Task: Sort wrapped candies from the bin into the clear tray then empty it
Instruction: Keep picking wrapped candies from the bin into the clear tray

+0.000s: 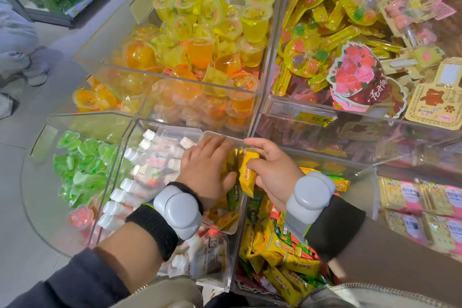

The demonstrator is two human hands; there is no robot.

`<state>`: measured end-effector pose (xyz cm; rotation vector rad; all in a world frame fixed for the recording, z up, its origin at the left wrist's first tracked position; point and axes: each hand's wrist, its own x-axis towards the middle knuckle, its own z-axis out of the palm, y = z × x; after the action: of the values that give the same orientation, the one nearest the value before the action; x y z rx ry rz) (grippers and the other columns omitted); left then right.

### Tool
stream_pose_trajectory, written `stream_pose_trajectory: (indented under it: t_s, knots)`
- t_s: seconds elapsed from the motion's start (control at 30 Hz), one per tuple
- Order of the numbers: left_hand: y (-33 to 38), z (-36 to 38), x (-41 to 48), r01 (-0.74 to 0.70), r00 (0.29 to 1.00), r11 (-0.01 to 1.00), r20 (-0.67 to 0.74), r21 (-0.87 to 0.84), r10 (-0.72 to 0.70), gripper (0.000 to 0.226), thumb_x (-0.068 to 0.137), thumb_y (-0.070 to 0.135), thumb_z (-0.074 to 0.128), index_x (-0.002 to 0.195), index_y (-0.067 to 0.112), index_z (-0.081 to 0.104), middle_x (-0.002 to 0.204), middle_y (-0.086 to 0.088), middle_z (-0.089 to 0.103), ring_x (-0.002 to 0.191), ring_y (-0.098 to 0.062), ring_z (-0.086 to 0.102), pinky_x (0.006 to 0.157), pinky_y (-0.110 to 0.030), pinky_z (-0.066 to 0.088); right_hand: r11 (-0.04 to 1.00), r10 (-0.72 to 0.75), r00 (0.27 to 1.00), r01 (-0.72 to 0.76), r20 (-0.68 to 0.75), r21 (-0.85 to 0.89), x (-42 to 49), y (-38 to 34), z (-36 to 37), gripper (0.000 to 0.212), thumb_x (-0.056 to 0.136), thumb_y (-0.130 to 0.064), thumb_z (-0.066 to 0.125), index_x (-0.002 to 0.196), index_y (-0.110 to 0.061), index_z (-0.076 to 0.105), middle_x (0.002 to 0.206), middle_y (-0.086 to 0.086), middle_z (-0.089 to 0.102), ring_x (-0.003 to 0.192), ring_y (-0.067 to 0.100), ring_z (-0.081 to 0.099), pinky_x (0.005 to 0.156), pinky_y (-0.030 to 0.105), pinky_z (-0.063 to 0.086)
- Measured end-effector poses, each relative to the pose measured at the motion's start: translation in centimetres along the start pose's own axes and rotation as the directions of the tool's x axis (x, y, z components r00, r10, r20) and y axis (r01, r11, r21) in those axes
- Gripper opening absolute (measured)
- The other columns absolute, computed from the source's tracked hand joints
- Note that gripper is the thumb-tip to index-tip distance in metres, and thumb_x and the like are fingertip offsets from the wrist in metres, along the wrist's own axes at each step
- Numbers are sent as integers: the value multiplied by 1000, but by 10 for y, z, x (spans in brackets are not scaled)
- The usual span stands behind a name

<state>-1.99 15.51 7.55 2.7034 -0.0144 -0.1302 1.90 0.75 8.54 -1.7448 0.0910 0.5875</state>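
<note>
Clearly the sorting step is under way. The right hand (271,170) pinches a yellow candy (247,172) between thumb and fingers, just above the clear tray (215,136), which sits over the divider between the bottle bin and the candy bin (280,252). The left hand (207,170) lies flat on the tray, fingers spread, gripping nothing I can see. Next, I judge, the candy must be let go inside the tray, beside the green and yellow ones there. A yellow price tag (317,120) reads "15.9"; the wrapper print is too small to read.
</note>
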Motion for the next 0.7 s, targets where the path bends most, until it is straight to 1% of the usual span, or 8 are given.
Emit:
stream_pose_trajectory:
  t_s: [0.07, 0.13, 0.23, 0.3, 0.4, 0.5, 0.6, 0.7]
  knots:
    - [1, 4, -1, -9, 999, 1000, 41, 22, 8, 70, 83, 45, 47, 144, 35, 15, 156, 10, 11, 144, -15, 0, 114, -42, -1, 1000, -11, 1000, 11, 6, 3, 0, 0, 0, 44, 79, -11, 54, 111, -41, 57, 123, -11, 58, 112, 15, 55, 102, 46, 43]
    - [2, 6, -1, -8, 996, 999, 87, 49, 3, 77, 75, 50, 37, 145, 36, 6, 157, 11, -1, 144, -14, -10, 114, -42, -10, 1000, -24, 1000, 24, 18, 10, 0, -2, 1, 45, 79, -10, 57, 113, -39, 55, 124, -11, 57, 118, 14, 52, 105, 45, 41]
    - [5, 6, 0, -7, 991, 997, 136, 77, -4, 88, 66, 50, 30, 146, 34, -3, 156, 10, -15, 142, -14, -19, 112, -41, -15, 996, -73, 996, 70, 53, 52, 0, -5, 2, 49, 81, 0, 54, 119, -31, 51, 136, -2, 49, 128, 11, 44, 102, 32, 41]
    - [6, 4, -2, -8, 993, 998, 117, 69, 0, 93, 64, 49, 33, 145, 33, -9, 155, 10, -21, 141, -12, -22, 112, -40, -16, 994, -102, 992, 99, 76, 40, 0, -6, 1, 53, 82, 2, 52, 125, -28, 47, 140, -1, 45, 132, 10, 38, 99, 27, 38]
    - [10, 0, -3, -25, 998, 1000, 53, 13, 24, 96, 63, 47, 38, 144, 34, -13, 153, 16, -21, 140, -7, -22, 112, -36, -15, 994, -108, 990, 110, 94, -15, 1, -6, 0, 57, 81, -3, 54, 129, -32, 44, 142, -3, 43, 135, 11, 35, 105, 30, 33]
    - [14, -3, -2, -85, 996, 996, 36, -5, 85, 94, 66, 48, 40, 143, 36, -13, 151, 20, -19, 140, -6, -21, 112, -36, -15, 995, -97, 991, 100, 93, -30, 4, -5, -1, 58, 82, -6, 55, 132, -33, 41, 139, -6, 42, 134, 12, 35, 100, 27, 32]
    - [14, -2, 0, -120, 992, 993, 41, 12, 120, 87, 76, 48, 43, 143, 36, -11, 154, 16, -16, 142, -9, -20, 112, -36, -15, 994, -87, 993, 91, 78, -58, 5, -3, -2, 59, 82, -8, 54, 133, -31, 39, 141, -4, 42, 134, 14, 36, 99, 26, 33]
    - [10, 3, 3, -110, 992, 992, 65, 62, 106, 80, 86, 47, 44, 143, 37, -10, 155, 13, -15, 142, -11, -20, 112, -37, -13, 994, -84, 994, 88, 69, -63, 6, -1, -5, 55, 82, -5, 51, 131, -29, 41, 142, -2, 44, 134, 13, 38, 99, 25, 34]
